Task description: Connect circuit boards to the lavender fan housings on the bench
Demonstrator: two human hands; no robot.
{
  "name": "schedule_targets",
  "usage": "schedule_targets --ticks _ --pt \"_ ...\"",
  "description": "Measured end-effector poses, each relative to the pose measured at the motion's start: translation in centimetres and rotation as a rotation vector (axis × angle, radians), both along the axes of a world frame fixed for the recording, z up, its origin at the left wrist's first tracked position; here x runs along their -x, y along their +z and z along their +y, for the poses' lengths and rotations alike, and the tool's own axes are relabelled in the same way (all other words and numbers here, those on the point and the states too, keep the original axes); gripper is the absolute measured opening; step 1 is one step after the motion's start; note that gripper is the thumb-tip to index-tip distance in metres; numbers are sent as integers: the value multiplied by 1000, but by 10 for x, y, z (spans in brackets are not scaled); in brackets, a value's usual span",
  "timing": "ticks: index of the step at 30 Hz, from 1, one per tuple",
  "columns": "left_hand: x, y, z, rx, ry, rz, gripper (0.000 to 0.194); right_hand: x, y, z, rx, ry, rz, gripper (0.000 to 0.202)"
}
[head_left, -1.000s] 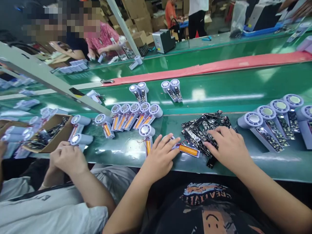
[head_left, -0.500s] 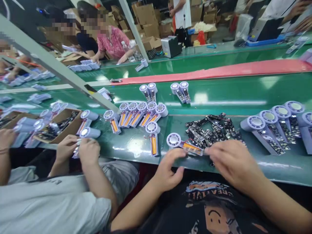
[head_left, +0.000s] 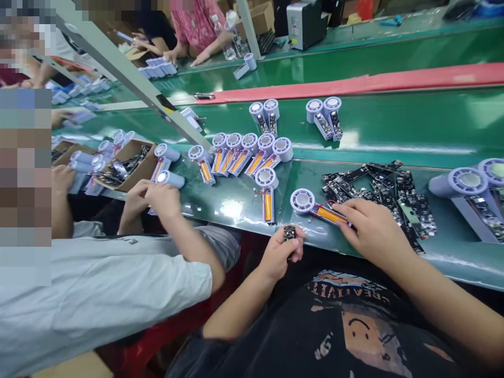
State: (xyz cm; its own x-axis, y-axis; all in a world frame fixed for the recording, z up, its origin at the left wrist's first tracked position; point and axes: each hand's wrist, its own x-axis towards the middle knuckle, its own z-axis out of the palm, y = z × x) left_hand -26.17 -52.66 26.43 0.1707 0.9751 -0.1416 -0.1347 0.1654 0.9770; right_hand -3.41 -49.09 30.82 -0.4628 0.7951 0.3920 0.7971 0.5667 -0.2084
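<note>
My left hand (head_left: pixel 282 251) is closed on a small black circuit board (head_left: pixel 290 234), held upright at the table's front edge. My right hand (head_left: pixel 370 226) pinches the handle end of a lilac fan unit (head_left: pixel 303 201), whose open handle shows an orange battery (head_left: pixel 328 214) and thin red wires. The fan's round head lies on the table to the left of that hand. Behind and right of my right hand spreads a pile of black circuit boards (head_left: pixel 405 194). Another fan unit with an orange battery (head_left: pixel 268 206) lies further left.
Several battery-fitted fans (head_left: pixel 249 142) stand in a row at mid-left. Fans with boards (head_left: pixel 331 107) sit further back, others (head_left: pixel 468 181) at the right. A seated person's hands (head_left: pixel 163 199) work at the left beside a cardboard box (head_left: pixel 144 168). A metal post (head_left: pixel 137 86) slants across.
My left hand has drawn back from the fan and now holds a circuit board. My right hand is now on the fan's handle. The view has shifted, moving the table contents rightward and upward.
</note>
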Motion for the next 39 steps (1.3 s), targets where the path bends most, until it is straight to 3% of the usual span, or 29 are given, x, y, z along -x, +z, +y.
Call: schedule_targets --ticks 2,5,9,13,19,25,34,39 --pt "5 2 9 -185 -49 380 22 7 2 6 -6 8 -57 19" --pt "2 4 20 -467 -22 927 20 22 -2 6 -15 71 -143 11" --pt "-9 -5 28 -601 0 1199 20 37 -15 5 57 20 -146 10" --pt "-12 -13 34 -596 -9 1040 23 38 -19 9 162 -4 -97 11" --pt "-6 -3 39 -268 -14 581 29 36 -12 13 229 11 28 13" --pt "-7 6 33 -216 -5 456 31 37 -15 9 189 47 167 15" --pt "-1 -1 29 -97 17 230 29 42 -24 6 116 61 254 20" --pt "-2 -5 30 -103 48 223 27 43 -22 3 104 47 249 17"
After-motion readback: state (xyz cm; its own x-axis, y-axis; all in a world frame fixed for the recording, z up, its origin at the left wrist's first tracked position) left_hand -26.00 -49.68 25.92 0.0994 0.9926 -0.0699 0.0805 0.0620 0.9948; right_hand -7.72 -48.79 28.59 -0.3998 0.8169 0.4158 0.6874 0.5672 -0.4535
